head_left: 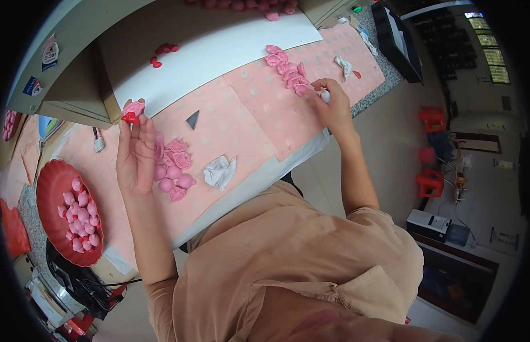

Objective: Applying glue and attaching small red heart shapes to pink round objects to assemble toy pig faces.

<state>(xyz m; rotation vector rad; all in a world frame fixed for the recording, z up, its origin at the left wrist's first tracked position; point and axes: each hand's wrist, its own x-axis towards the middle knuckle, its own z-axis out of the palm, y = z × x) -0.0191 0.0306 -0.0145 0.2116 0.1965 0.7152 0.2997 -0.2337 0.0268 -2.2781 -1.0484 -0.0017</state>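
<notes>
Raised at the left, my left hand [136, 154] pinches a small pink piece with a red part [132, 118] between its fingertips. Beneath and beside that wrist lie a group of round pink pieces [173, 172] and some frilled pink pieces [177, 153]. On the right of the table, my right hand [333, 108] is closed around a small white bottle [325, 95], mostly hidden by the fingers. Just left of its fingertips runs a row of frilled pink pieces [292, 73].
A red scalloped bowl [44, 188] of pink-and-red pieces stands at the left. Crumpled white cloth [220, 172] and a grey triangular piece [192, 119] lie on the pink-covered table [242, 122]. Small red pieces [156, 62] rest on a white sheet [219, 51]. A black tray [399, 43] sits far right.
</notes>
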